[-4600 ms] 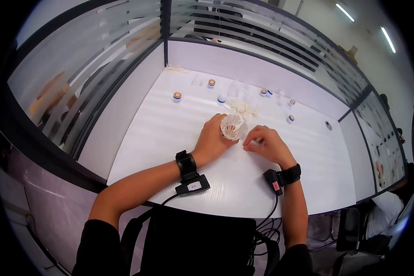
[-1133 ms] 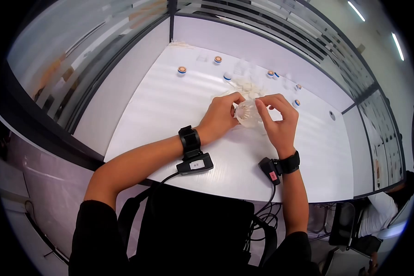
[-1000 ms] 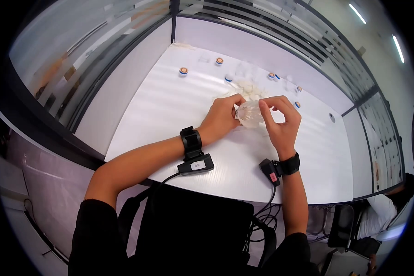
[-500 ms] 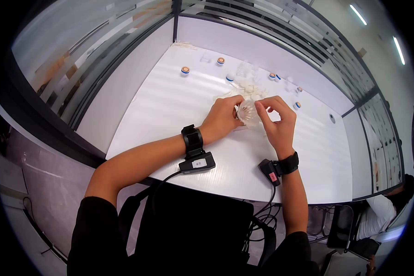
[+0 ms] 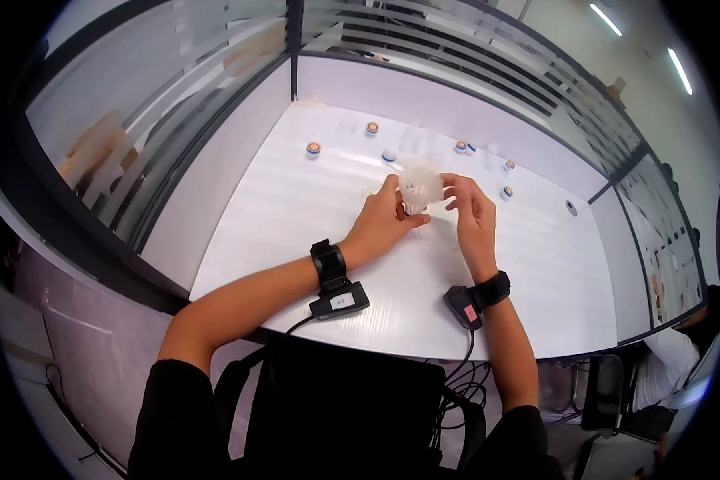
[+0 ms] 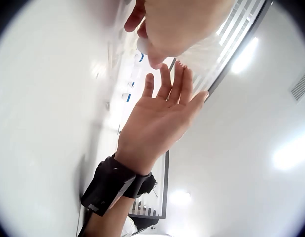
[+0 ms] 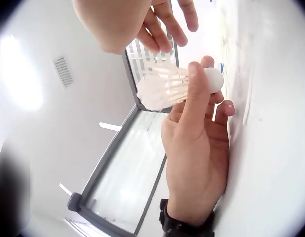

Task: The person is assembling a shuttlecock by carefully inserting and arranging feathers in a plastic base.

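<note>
A white shuttlecock (image 5: 420,186) is held off the table in the left hand (image 5: 376,228). In the right wrist view its round white base (image 7: 214,80) sits between the thumb and fingers of the left hand (image 7: 194,143), and the feather skirt (image 7: 157,91) points away from the table. Beside the skirt is the right hand (image 5: 476,220), its fingers spread and loosely bent. The left wrist view shows the right hand (image 6: 155,116) with an empty palm. Whether its fingertips touch the feathers, I cannot tell.
Several small round pieces with orange tops and blue bands, such as one at left (image 5: 314,149) and one at right (image 5: 507,193), are scattered over the white table (image 5: 280,240). Pale thin sticks (image 5: 308,102) lie in the back left corner. Low partitions (image 5: 448,104) border the table.
The right hand's thumb and fingers, bent close at the skirt before, have spread apart. The left hand has turned the shuttlecock so its skirt faces more away from the person. The head view has shifted.
</note>
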